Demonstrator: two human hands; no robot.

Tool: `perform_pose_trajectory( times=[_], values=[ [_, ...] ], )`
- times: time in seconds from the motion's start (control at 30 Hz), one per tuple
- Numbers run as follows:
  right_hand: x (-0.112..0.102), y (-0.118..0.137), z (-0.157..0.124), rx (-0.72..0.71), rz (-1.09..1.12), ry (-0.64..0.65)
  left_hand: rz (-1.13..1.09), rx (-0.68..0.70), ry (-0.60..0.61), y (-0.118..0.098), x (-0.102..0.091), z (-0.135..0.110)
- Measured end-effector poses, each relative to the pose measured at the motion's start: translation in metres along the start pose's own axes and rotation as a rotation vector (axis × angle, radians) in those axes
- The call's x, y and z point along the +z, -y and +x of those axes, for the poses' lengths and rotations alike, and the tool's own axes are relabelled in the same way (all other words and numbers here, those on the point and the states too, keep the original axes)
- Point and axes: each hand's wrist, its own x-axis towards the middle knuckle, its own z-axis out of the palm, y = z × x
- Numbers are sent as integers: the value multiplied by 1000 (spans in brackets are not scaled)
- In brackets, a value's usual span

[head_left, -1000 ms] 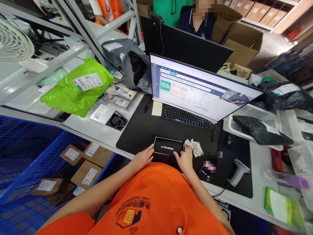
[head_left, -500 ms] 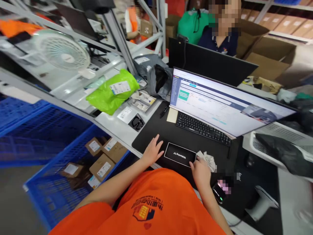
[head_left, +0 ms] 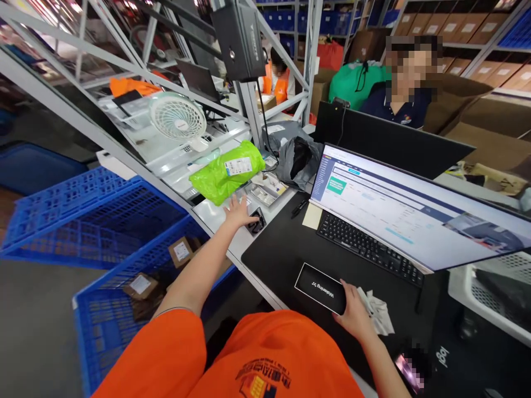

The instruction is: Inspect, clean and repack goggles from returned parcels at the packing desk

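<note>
My left hand [head_left: 237, 214] reaches out to the left with fingers spread and nothing held. It is over a small flat box [head_left: 257, 222] with a dark picture on it, partly covering it; whether they touch I cannot tell. My right hand [head_left: 355, 312] grips the right end of a black box [head_left: 317, 287] with a white edge and white lettering. That box lies on the black desk mat [head_left: 274, 251]. Beside my right hand, a crumpled white cloth or paper [head_left: 379, 314] rests on the mat.
A monitor [head_left: 394, 204] and keyboard [head_left: 369, 246] stand ahead. A bright green parcel [head_left: 228, 171] and an open tray [head_left: 269, 189] are at the left. Blue crates [head_left: 95, 298] with cartons sit below. A white basket [head_left: 477, 290] and phone [head_left: 410, 373] are right. A person sits opposite.
My left hand has moved from beside the black box, away to the left, to the small flat box. My right hand has closed around the black box's right end. The view has shifted.
</note>
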Motion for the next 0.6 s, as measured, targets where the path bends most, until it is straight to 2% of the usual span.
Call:
perform_pose_trajectory(
  times=[0.1,0.2,0.3,0.37,0.43,0.5,0.6],
  values=[
    [-2,1,-7,35,21,-37,-121,-72,69,0,-2,2],
    [-9,2,-23,113,31,-113,-313,-144,145,1,-8,-8],
    [-21,9,-40,193,90,-295,-564,-238,344,2,-5,-33],
    [-32,16,-48,226,157,-440,-715,-310,510,1,6,-54],
    [-45,24,-52,241,216,-527,-827,-379,638,-1,24,-76],
    [-59,30,-55,226,245,-528,-897,-444,728,-5,43,-94],
    [-80,32,-62,168,218,-424,-945,-526,816,-8,68,-111]
  ],
)
